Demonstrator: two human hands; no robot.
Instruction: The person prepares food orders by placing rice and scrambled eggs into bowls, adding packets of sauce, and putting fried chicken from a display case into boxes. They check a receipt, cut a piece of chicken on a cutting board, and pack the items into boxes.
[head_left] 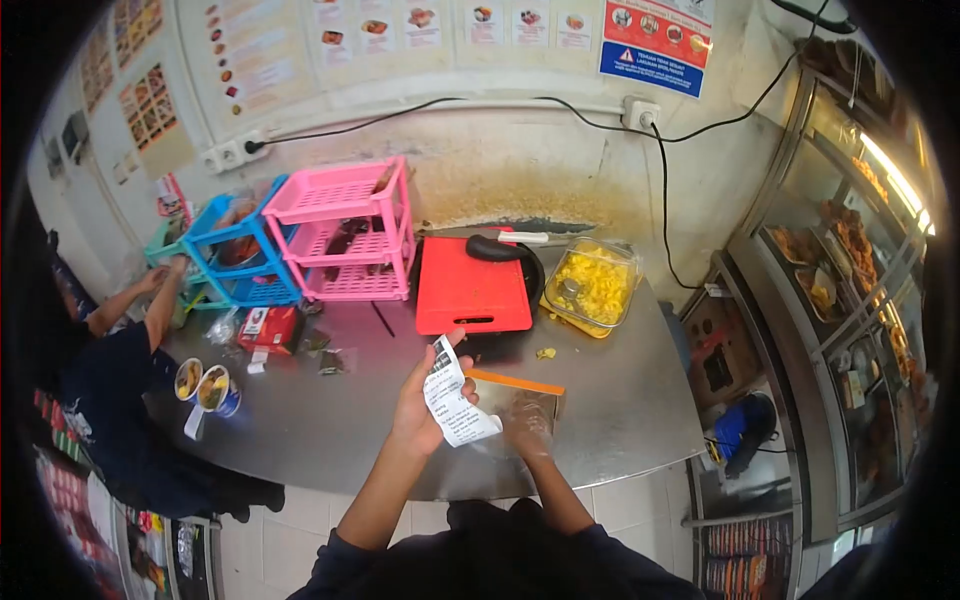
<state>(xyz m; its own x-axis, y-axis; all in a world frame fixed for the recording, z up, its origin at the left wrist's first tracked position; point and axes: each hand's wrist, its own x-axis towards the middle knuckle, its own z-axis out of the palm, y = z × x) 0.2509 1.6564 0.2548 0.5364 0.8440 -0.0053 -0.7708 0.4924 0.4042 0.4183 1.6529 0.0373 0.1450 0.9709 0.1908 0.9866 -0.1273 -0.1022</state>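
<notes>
Steel counter [630,400]: receipt handling is proceeding.
Left hand [409,415] is gripping the receipt [458,403]; right hand [528,428] is working at the orange-edged box [520,383], grip indeterminable.

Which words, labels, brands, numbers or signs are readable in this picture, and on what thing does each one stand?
"TEMUAN TIDAK SESUAI": on the blue part of the wall sign; below it "LAKUKAN", the rest unclear.
Receipt in the left hand: print too small to read surely.
Red box: marks too blurred.
Food posters on the wall: captions too small.
No brand or number is readable with certainty.
</notes>
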